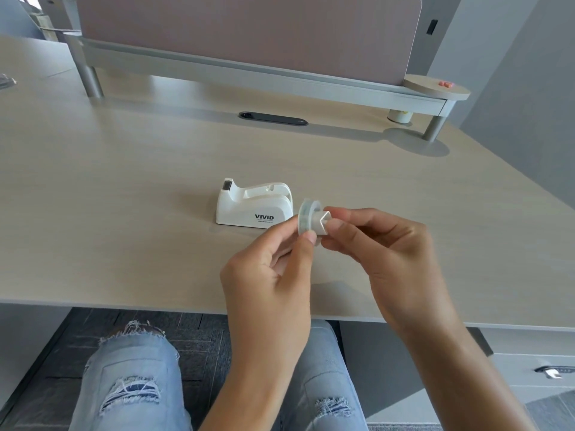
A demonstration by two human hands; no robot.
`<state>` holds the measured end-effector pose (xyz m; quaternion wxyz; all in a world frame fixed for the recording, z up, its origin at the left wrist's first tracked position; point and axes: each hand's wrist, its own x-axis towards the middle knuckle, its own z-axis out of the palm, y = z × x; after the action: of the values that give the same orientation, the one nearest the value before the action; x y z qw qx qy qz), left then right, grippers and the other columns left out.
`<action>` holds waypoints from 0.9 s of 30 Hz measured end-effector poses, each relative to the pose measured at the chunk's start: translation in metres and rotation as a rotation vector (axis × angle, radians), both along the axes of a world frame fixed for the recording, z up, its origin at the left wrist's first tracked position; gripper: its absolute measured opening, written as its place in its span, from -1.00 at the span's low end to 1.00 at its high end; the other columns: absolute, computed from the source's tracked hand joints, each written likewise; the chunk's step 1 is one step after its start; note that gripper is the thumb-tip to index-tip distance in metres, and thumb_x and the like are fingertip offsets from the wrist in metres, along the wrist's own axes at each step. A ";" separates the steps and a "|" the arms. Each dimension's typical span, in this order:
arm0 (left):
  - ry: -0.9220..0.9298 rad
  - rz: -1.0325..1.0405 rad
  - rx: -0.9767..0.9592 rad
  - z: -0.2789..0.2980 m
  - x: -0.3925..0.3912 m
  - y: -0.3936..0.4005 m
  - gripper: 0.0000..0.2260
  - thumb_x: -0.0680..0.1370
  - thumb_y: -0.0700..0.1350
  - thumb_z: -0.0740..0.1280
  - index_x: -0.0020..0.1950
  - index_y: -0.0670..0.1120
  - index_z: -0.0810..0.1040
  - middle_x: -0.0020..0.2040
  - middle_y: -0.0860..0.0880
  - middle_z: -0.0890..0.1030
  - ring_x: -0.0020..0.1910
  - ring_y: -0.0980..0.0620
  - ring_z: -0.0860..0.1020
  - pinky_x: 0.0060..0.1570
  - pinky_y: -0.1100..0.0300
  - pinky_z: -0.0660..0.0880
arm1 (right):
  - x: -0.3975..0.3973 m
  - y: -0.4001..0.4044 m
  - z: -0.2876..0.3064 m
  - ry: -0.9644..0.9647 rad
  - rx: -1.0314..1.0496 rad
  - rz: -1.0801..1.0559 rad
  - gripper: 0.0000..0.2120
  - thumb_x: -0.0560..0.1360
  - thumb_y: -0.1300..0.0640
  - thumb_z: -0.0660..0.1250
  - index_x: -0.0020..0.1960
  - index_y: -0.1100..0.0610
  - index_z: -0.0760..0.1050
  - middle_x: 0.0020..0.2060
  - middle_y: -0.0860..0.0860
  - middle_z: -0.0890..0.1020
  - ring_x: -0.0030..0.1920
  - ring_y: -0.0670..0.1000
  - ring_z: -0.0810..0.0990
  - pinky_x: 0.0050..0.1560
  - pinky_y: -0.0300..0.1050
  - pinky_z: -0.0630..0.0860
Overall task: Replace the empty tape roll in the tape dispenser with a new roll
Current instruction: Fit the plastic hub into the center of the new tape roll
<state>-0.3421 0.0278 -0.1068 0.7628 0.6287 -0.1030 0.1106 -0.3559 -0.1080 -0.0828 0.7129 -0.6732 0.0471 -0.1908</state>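
A white tape dispenser (253, 205) marked VIVID stands on the wooden desk (124, 181), its roll slot showing no roll. Just right of it and above the desk, my left hand (270, 275) pinches the rim of a clear tape roll (306, 217). A white plastic spindle (323, 223) sticks out of the roll's centre toward my right hand (392, 253), whose thumb and fingers grip its end. Both hands meet at the roll, held on edge a little off the desk.
A grey shelf riser (264, 76) with a pinkish divider panel runs along the back. A dark cable slot (273, 118) lies in the desk behind the dispenser. A small white roll-like object (399, 116) sits under the riser at right. My knees in torn jeans show below the desk edge.
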 end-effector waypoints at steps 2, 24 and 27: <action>0.000 -0.007 -0.014 0.002 0.000 0.001 -0.82 0.60 -0.28 0.41 0.13 -0.11 0.76 -0.06 0.09 0.82 -0.05 0.22 0.76 0.02 0.41 0.59 | 0.000 0.000 0.001 -0.065 -0.088 -0.022 -0.87 0.48 0.30 0.51 0.02 0.25 0.75 -0.08 0.07 0.82 -0.09 0.02 0.80 0.03 -0.17 0.70; 0.087 -0.063 -0.105 0.003 0.004 0.008 -0.81 0.63 -0.27 0.39 0.08 -0.05 0.77 -0.10 0.07 0.82 -0.05 0.10 0.78 0.12 0.11 0.66 | 0.012 -0.012 -0.007 -0.420 -0.720 -0.003 -0.77 0.55 0.44 0.44 0.11 0.20 0.73 0.01 0.09 0.73 0.06 0.01 0.74 0.08 -0.18 0.61; 0.064 -0.040 -0.087 0.002 0.004 0.004 -0.81 0.63 -0.28 0.38 0.08 -0.07 0.77 -0.11 0.09 0.82 -0.07 0.14 0.77 0.10 0.15 0.66 | 0.010 -0.009 -0.007 -0.274 -0.435 -0.010 -0.75 0.53 0.38 0.47 0.13 0.12 0.72 -0.04 0.05 0.77 0.00 0.02 0.77 0.09 -0.14 0.66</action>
<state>-0.3381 0.0321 -0.1046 0.7943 0.5961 -0.0864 0.0797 -0.3455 -0.1166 -0.0898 0.5501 -0.7784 -0.0887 -0.2894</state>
